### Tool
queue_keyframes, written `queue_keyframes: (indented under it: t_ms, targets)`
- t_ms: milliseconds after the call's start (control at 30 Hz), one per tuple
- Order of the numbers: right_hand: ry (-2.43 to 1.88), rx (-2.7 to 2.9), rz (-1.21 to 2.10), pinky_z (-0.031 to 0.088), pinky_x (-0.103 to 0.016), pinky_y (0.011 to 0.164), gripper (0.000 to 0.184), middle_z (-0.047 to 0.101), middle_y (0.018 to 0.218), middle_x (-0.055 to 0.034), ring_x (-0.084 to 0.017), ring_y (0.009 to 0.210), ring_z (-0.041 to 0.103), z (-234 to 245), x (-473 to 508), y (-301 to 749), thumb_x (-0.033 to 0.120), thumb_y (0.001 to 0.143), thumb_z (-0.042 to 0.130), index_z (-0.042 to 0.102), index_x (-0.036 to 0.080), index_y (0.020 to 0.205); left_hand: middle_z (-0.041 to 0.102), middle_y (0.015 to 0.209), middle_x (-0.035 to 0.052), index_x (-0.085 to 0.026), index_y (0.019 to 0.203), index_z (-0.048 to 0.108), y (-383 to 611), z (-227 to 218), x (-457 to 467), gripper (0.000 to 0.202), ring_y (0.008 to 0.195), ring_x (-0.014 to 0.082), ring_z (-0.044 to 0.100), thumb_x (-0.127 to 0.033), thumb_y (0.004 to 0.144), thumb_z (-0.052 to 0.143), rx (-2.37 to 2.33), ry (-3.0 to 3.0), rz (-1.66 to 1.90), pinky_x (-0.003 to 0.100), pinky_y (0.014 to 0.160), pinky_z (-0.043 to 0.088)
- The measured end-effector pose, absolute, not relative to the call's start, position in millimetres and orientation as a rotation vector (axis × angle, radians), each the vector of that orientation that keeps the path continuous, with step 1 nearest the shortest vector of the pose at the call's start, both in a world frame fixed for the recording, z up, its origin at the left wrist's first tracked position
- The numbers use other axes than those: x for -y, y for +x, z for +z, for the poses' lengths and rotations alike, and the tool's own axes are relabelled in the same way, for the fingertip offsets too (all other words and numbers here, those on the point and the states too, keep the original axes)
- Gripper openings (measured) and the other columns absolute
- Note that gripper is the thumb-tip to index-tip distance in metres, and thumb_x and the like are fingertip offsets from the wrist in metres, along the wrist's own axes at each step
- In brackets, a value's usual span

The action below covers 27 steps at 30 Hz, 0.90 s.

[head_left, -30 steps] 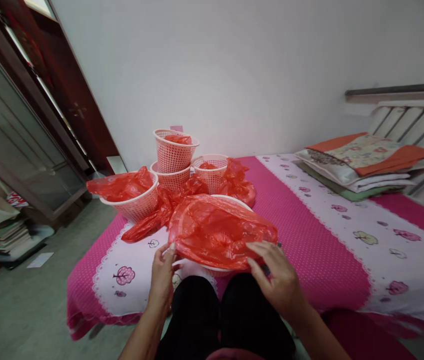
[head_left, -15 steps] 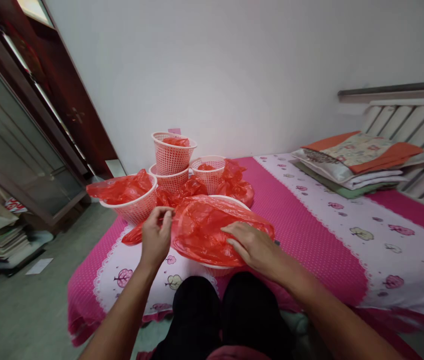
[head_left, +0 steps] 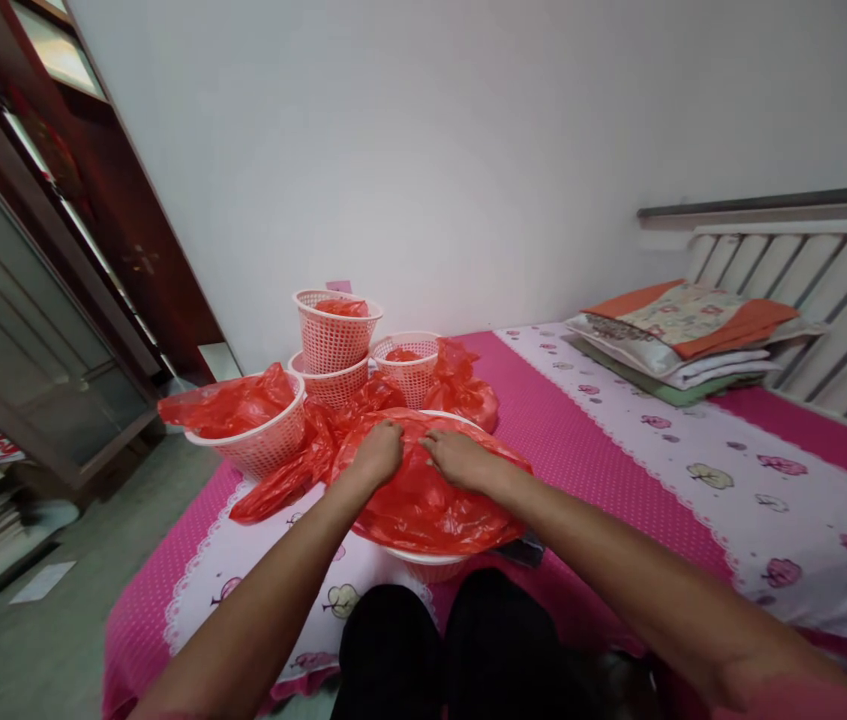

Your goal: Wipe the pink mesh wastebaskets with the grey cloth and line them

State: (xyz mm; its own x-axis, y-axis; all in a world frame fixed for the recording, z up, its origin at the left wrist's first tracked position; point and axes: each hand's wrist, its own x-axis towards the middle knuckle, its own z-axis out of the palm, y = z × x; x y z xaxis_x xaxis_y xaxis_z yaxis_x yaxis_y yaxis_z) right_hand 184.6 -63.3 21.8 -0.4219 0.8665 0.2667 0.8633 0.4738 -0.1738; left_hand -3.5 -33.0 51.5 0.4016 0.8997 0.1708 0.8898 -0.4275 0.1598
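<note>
A thin red plastic bag [head_left: 430, 515] lies spread over a white plastic basket [head_left: 434, 570] on the bed, just beyond my knees. The basket's pale rim shows at the back and front edges. My left hand [head_left: 382, 450] is closed on the bag near its middle, fingers curled and partly hidden. Close beside it, my right hand [head_left: 455, 458] also grips the bag, with its fingertips bent into the film. To the left stands a wide basket [head_left: 262, 445] with another red bag [head_left: 243, 402] bunched in it.
Behind are two stacked baskets [head_left: 337, 335] and a smaller basket [head_left: 409, 365], with red bags in and around them. Folded bedding [head_left: 682, 335] is piled at the right, near a white radiator [head_left: 805, 300]. A dark flat item [head_left: 524, 550] lies by the basket.
My left hand has moved right onto the bag. My right hand has shifted up and left, so both are now close together. The view has tilted slightly upward.
</note>
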Motion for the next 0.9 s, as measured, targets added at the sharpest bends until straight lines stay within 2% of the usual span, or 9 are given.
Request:
queue_keyframes:
  t_ms: [133, 333, 433, 600, 767, 900]
  targets:
    - [-1.486, 2.404, -0.122, 0.054, -0.042, 0.1, 0.034, 0.075, 0.124, -0.0159, -0.028, 0.111, 0.07, 20.6, 49.8, 197.4, 0.013, 0.104, 0.049, 0.069, 0.015, 0.131, 0.071, 0.131, 0.0184, -0.013, 0.123, 0.073, 0.8, 48.6, 24.8, 0.034, 0.12, 0.0268, 0.07, -0.013, 0.105, 0.044, -1.678, 2.633, 0.425, 0.037, 0.104, 0.052]
    - [-1.516, 2.162, -0.178, 0.055, -0.043, 0.103, 0.046, 0.069, 0.126, -0.0168, -0.028, 0.115, 0.069, 0.6, 45.5, 219.2, 0.016, 0.101, 0.055, 0.057, 0.014, 0.148, 0.065, 0.141, 0.0168, -0.017, 0.137, 0.066, -5.3, 38.3, 15.3, 0.038, 0.13, 0.0285, 0.064, -0.016, 0.102, 0.051, -1.78, 2.619, 0.516, 0.037, 0.106, 0.052]
    - [-1.419, 2.063, -0.171, 0.055, -0.046, 0.107, 0.052, 0.068, 0.128, -0.0144, -0.028, 0.119, 0.068, -9.0, 44.7, 225.7, 0.015, 0.101, 0.054, 0.053, 0.02, 0.152, 0.06, 0.152, 0.0174, -0.018, 0.147, 0.061, -7.8, 31.2, 13.8, 0.048, 0.137, 0.0318, 0.059, -0.017, 0.099, 0.058, -1.785, 2.615, 0.485, 0.043, 0.109, 0.052]
    - [-1.435, 1.962, -0.227, 0.051, -0.051, 0.113, 0.053, 0.067, 0.136, -0.018, -0.032, 0.13, 0.063, -12.4, 42.1, 229.6, 0.021, 0.101, 0.056, 0.054, 0.017, 0.154, 0.056, 0.161, 0.0152, -0.024, 0.155, 0.055, -8.3, 23.7, 13.5, 0.063, 0.146, 0.0386, 0.049, -0.029, 0.095, 0.072, -1.842, 2.583, 0.513, 0.057, 0.114, 0.048]
    - [-1.562, 1.967, -0.07, 0.046, -0.055, 0.117, 0.056, 0.061, 0.155, -0.0181, -0.034, 0.143, 0.057, -16.1, 35.6, 230.3, 0.033, 0.102, 0.059, 0.053, 0.019, 0.156, 0.058, 0.159, 0.0158, -0.02, 0.164, 0.043, -8.9, 18.6, 7.6, 0.076, 0.146, 0.0337, 0.052, -0.034, 0.096, 0.073, -1.774, 2.463, 0.517, 0.046, 0.115, 0.049]
    - [-1.604, 2.01, 0.066, 0.044, -0.055, 0.12, 0.057, 0.057, 0.16, -0.0185, -0.034, 0.148, 0.054, -20.6, 30.6, 231.0, 0.035, 0.104, 0.055, 0.051, 0.017, 0.159, 0.058, 0.159, 0.0161, -0.02, 0.164, 0.045, -10.5, 14.8, 3.5, 0.075, 0.146, 0.0332, 0.053, -0.035, 0.096, 0.073, -1.753, 2.454, 0.535, 0.044, 0.117, 0.047]
